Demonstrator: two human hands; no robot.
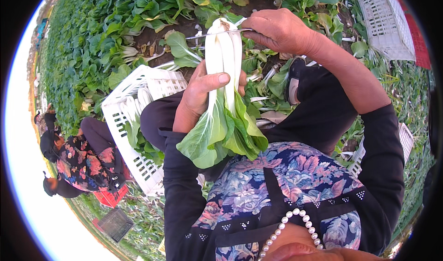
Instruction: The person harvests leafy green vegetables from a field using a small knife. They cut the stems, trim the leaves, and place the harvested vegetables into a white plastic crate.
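Note:
My left hand [204, 88] grips a head of bok choy [221, 60] around its white stalks, the thumb lying across the front. Its root end points up and away from me, and the green leaves hang towards my lap. My right hand [273, 29] holds a knife [197, 37], its handle hidden in the fingers. The thin blade lies across the stalks just below the root end, touching or very close to them. Beside my left knee stands a white plastic crate [114, 117] with several bok choy heads [133, 105] in it.
Growing bok choy [104, 22] covers the field ahead and left. Cut leaves [273, 81] litter the soil by my shoe [294, 79]. White [384, 25] and red crates [417, 39] stand at the upper right. Another person [86, 160] sits at the left near a red crate [112, 195].

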